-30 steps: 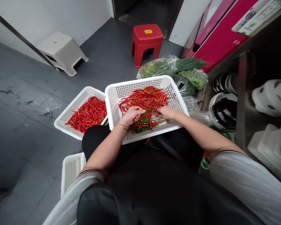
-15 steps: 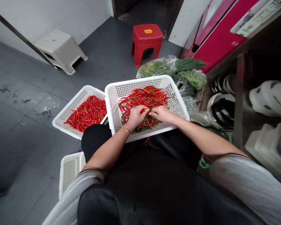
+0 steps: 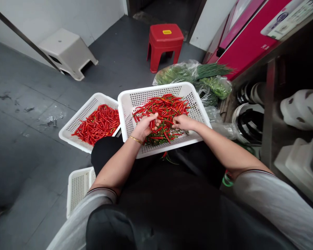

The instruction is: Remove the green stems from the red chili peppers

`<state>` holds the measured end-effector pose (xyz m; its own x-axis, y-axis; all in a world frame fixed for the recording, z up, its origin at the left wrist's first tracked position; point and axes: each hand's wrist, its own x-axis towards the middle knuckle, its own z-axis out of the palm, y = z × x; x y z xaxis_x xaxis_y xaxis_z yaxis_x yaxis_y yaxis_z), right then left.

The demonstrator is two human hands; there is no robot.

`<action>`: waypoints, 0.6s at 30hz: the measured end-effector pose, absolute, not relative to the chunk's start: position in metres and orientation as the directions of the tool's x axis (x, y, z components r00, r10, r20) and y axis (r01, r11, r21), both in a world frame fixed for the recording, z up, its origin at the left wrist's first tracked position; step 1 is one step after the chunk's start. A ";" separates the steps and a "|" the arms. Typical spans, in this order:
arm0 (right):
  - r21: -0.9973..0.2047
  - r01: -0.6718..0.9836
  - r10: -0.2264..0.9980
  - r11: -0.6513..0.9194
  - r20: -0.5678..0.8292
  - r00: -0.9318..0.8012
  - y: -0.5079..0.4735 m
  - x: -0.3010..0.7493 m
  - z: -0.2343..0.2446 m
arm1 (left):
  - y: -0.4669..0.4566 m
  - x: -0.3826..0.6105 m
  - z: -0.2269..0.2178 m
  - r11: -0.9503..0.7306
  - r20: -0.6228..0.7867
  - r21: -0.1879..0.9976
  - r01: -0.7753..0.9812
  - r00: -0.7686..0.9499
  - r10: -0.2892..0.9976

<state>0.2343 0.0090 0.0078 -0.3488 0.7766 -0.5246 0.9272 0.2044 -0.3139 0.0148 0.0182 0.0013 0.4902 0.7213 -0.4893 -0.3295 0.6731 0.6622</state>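
Clutching red chilies (image 3: pixel 152 124) in the curled left hand (image 3: pixel 145 126); bunching the right hand (image 3: pixel 183 122), impossible to tell around what. Reaching into the white basket (image 3: pixel 122 118) of chilies and green stems (image 3: pixel 159 137), beside the left basket (image 3: pixel 80 115) of more chilies.

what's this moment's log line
left hand: holding slender red chillies | right hand: at red chilli pile | rectangular white perforated plastic basket: under hands

Both forearms slant inward from the near side, the left forearm (image 3: pixel 114 165) and the right forearm (image 3: pixel 221 147). The left hand (image 3: pixel 146 125) has curled fingers, thumb pointing far; the right hand (image 3: pixel 183 122), just apart, bends its fingers leftward.
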 end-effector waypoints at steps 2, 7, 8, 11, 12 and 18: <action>-0.510 0.853 0.796 0.112 -0.467 -0.384 0.007 0.228 0.022 | 0.011 0.024 -0.002 0.631 -0.457 0.734 -0.251 0.503 0.733; -0.751 0.655 0.842 -0.086 -0.406 -0.355 -0.004 0.213 0.024 | 0.001 0.038 -0.004 0.456 -0.352 0.867 -0.199 0.402 0.845; -0.768 0.630 0.847 -0.114 -0.406 -0.342 -0.005 0.213 0.022 | 0.001 0.038 -0.002 0.442 -0.345 0.872 -0.211 0.374 0.861; -0.847 0.520 0.871 -0.108 -0.332 -0.361 -0.010 0.212 0.024 | 0.005 0.032 0.002 0.480 -0.352 0.824 -0.300 0.392 0.850; -0.882 0.464 0.882 -0.077 -0.278 -0.382 -0.013 0.210 0.028 | 0.006 0.030 0.003 0.515 -0.353 0.789 -0.336 0.438 0.827; -0.942 0.323 0.728 0.087 -0.161 -0.667 -0.029 0.197 0.065 | 0.007 0.026 -0.005 0.677 -0.303 0.693 -0.249 0.751 0.587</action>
<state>0.1967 -0.0293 0.0653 -0.6667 0.7278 -0.1610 0.3227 0.0872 -0.9425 0.0256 0.0067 -0.0048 0.7510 0.5866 -0.3030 -0.2490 0.6767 0.6929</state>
